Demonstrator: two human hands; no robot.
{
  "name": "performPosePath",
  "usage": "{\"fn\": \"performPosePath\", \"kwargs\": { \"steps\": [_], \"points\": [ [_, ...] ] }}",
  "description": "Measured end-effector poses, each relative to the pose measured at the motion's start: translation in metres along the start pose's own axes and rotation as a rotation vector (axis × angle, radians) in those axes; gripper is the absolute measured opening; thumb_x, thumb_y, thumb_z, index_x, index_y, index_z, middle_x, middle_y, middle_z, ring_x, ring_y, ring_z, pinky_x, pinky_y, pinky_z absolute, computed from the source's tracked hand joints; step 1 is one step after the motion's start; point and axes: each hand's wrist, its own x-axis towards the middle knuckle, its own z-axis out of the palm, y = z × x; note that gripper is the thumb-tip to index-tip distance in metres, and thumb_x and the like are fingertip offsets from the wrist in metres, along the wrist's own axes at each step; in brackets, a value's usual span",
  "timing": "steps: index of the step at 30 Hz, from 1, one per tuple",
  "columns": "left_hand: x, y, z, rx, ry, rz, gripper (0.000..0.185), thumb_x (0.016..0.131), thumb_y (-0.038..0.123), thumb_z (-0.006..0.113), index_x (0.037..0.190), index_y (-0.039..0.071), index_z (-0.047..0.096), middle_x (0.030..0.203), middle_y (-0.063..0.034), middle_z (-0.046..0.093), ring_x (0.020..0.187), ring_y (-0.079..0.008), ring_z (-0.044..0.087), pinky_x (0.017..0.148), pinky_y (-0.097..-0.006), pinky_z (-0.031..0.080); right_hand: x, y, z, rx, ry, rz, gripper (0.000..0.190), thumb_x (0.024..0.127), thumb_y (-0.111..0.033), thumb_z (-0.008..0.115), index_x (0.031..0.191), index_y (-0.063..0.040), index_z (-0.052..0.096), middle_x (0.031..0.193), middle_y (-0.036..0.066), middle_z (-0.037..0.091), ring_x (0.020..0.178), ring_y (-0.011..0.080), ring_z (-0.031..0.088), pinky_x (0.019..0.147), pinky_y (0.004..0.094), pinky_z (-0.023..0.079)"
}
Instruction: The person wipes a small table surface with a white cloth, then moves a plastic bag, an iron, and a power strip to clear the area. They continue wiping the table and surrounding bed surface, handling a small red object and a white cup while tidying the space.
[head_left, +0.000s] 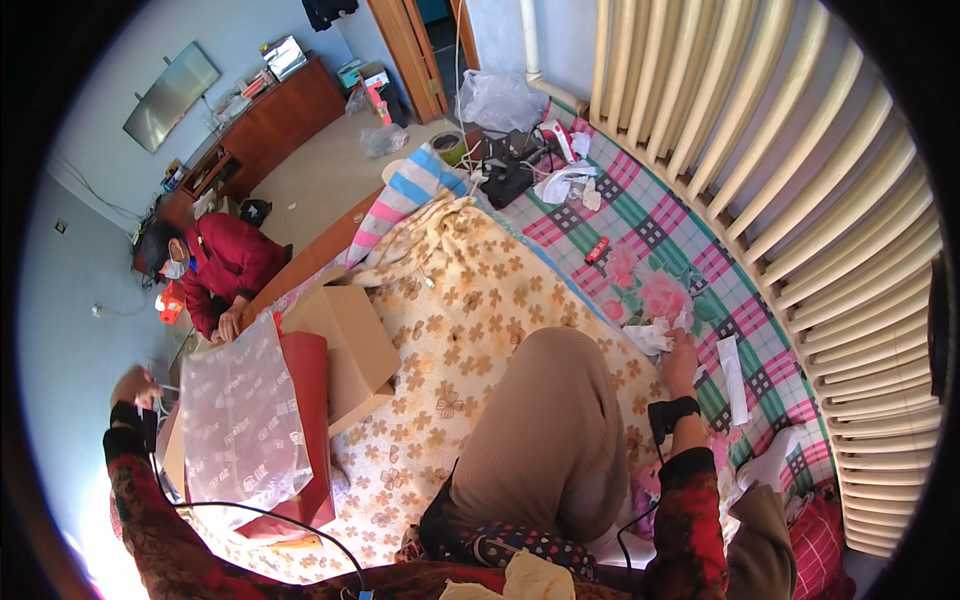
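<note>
My right hand (679, 364) is out over the checked bed sheet (611, 196), its fingers closed on a crumpled white tissue (649, 337). Near it lies a long folded white strip (732, 381). My left hand (136, 386) is raised at the far left, fingers bent; whether anything is in them is too small to tell. Beside that hand lie a translucent printed plastic sheet (244, 420), a red bag or sheet (309, 390) and an open cardboard box (349, 337). My bent knee (555, 397) rises between my hands from a flower-patterned blanket (450, 315).
A masked person in a red jacket (232, 251) leans at the bed's wooden edge (300, 262). A radiator (750, 165) runs along the right. Black bags and cables (510, 169), a small red packet (597, 250) and a clear plastic bag (499, 101) lie towards the doorway.
</note>
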Motion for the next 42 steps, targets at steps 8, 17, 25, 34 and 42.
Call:
{"fn": "performPosePath", "kwargs": {
  "steps": [8, 17, 25, 34, 42],
  "points": [
    [0.03, 0.369, 0.133, -0.783, -0.084, 1.308, 0.028, 0.09, 0.016, 0.062, 0.114, 0.004, 0.064, 0.111, -0.0094, 0.066, 0.107, -0.0212, 0.061, 0.093, -0.0363, 0.048, -0.018, 0.003, -0.009, 0.036, -0.096, 0.0, 0.041, 0.075, 0.0, 0.066, 0.115, -0.009, 0.06, 0.108, 0.019, 0.059, 0.101, 0.0424, 0.058, 0.087, 0.0483, 0.048],
    [-0.068, 0.534, 0.254, -0.221, 0.162, 1.055, 0.031, 0.081, 0.01, 0.07, 0.11, 0.006, 0.062, 0.106, -0.0192, 0.062, 0.099, -0.0358, 0.062, 0.081, -0.041, 0.052, -0.047, 0.003, -0.018, 0.101, -0.099, -0.029, 0.049, 0.076, 0.004, 0.061, 0.124, -0.005, 0.056, 0.12, 0.022, 0.056, 0.113, 0.043, 0.054, 0.097, 0.0472, 0.045],
    [0.073, 0.504, 0.162, -1.583, -0.51, 0.727, 0.031, 0.081, 0.008, 0.071, 0.111, 0.002, 0.064, 0.094, -0.0053, 0.068, 0.078, -0.0164, 0.065, 0.075, -0.0346, 0.053, -0.044, 0.0, -0.018, 0.115, -0.106, -0.003, 0.048, 0.074, 0.006, 0.061, 0.121, -0.005, 0.057, 0.116, 0.02, 0.057, 0.11, 0.0425, 0.054, 0.095, 0.0463, 0.045],
    [0.125, 0.493, 0.12, -0.929, 0.221, 0.693, 0.018, 0.088, 0.013, 0.069, 0.1, 0.001, 0.068, 0.069, -0.0069, 0.068, 0.055, -0.0159, 0.063, 0.056, -0.0303, 0.053, -0.038, -0.004, -0.014, 0.111, -0.073, 0.028, 0.041, 0.074, 0.006, 0.063, 0.114, -0.004, 0.057, 0.111, 0.019, 0.057, 0.108, 0.0416, 0.054, 0.093, 0.0462, 0.045],
    [0.075, 0.552, 0.203, -0.231, 0.168, 1.123, 0.019, 0.086, 0.008, 0.064, 0.102, 0.009, 0.054, 0.107, -0.013, 0.055, 0.098, -0.0383, 0.058, 0.079, -0.0461, 0.049, -0.033, -0.002, -0.014, 0.067, -0.071, 0.04, 0.033, 0.079, -0.003, 0.07, 0.11, -0.005, 0.058, 0.109, 0.015, 0.061, 0.107, 0.0357, 0.057, 0.091, 0.0419, 0.046]
  ]
}}
